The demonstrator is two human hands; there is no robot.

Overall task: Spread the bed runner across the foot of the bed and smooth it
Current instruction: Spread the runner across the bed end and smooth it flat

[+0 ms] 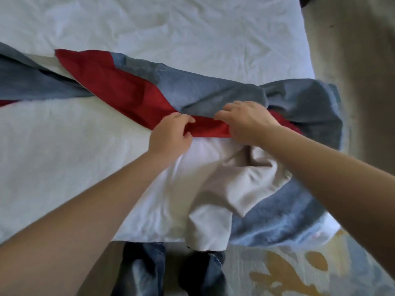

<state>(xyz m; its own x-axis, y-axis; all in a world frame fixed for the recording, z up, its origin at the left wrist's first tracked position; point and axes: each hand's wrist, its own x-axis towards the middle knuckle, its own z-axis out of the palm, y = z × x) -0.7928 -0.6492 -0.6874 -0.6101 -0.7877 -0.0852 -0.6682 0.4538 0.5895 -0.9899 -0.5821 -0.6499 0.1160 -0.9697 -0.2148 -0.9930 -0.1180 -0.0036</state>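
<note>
Bed runner, red edge (nearest) pinched by left hand, right hand

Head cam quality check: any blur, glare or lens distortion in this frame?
Head view: soft overall, with the left hand and right hand gripping the runner slightly smeared; in the same view, the wide lens bends the bed edge at right; light is even and diffuse, with no glare and only faint shadows on the bed.

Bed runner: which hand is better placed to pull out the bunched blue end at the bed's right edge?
Probably the right hand: it grips the blue-and-red fabric bed runner beside that bunch; left hand sits farther off.
</note>
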